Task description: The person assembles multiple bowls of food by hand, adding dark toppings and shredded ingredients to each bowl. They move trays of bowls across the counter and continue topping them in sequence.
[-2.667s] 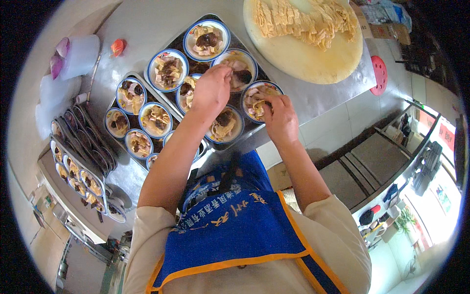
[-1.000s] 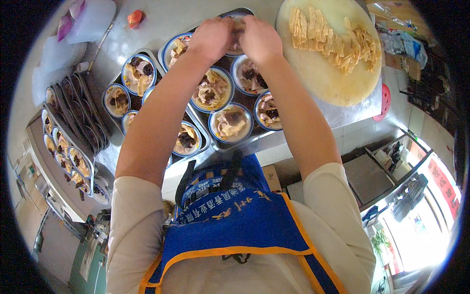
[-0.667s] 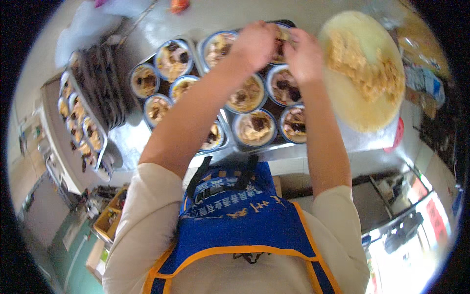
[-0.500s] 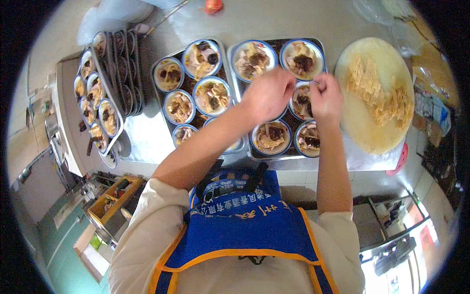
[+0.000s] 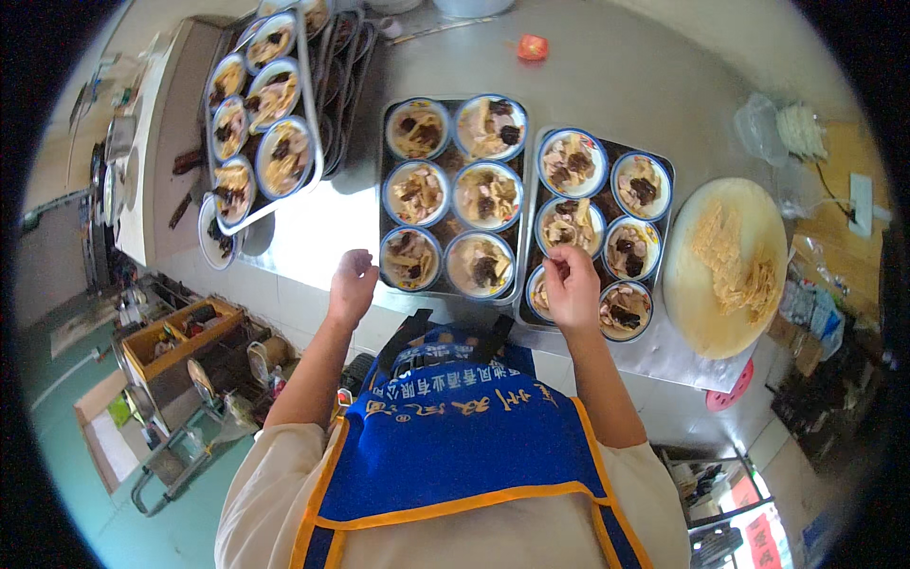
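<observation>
Pinching its fingertips together over the near edge of the right tray (image 5: pixel 669 194), the right hand (image 5: pixel 573 286) seems to hold a small bit of topping, though what lies between the fingers is too small to tell; it hovers above the near-left bowl (image 5: pixel 542 292) of that tray, low in the centre of the frame. The left hand (image 5: pixel 352 284) hangs loosely curled and empty just beside the near-left corner of the middle tray (image 5: pixel 451 197), not touching a bowl. Judging by the filled look of all the bowls in both trays, and of those in the third tray (image 5: pixel 254 114) at upper left, most of the garnishing appears done. A round board (image 5: pixel 724 270) of pale strips at right still holds plenty.
</observation>
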A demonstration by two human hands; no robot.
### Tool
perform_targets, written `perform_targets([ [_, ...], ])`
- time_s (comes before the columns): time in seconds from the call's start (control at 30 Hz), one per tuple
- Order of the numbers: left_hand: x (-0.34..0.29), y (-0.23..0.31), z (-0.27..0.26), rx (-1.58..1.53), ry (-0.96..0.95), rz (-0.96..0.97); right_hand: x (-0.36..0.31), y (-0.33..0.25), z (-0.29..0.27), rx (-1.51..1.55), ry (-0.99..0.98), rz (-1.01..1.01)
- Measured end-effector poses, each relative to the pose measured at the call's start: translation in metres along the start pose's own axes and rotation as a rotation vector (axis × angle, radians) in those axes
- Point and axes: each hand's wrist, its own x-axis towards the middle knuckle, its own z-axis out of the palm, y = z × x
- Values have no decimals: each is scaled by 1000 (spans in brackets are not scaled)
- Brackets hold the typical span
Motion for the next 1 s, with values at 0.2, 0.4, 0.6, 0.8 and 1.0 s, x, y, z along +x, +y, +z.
perform_targets([
  [0.2, 2, -43, -58, 139, 190, -139, 21, -51, 32, -8, -49, -106],
  [0.4, 54, -87, -152, -409, 550, 32, 25, -96, 101, 94, -145, 66],
  [0.6, 126, -72, -250, -752, 359, 122, 61, -164, 187, 177, -220, 80],
  [0.8, 170, -35, -253, -762, 75, 242, 143, -199, 267, 230, -36, 102],
  [1.0, 197, -16, -234, -758, 368, 156, 160, -202, 293, 42, 161, 58],
])
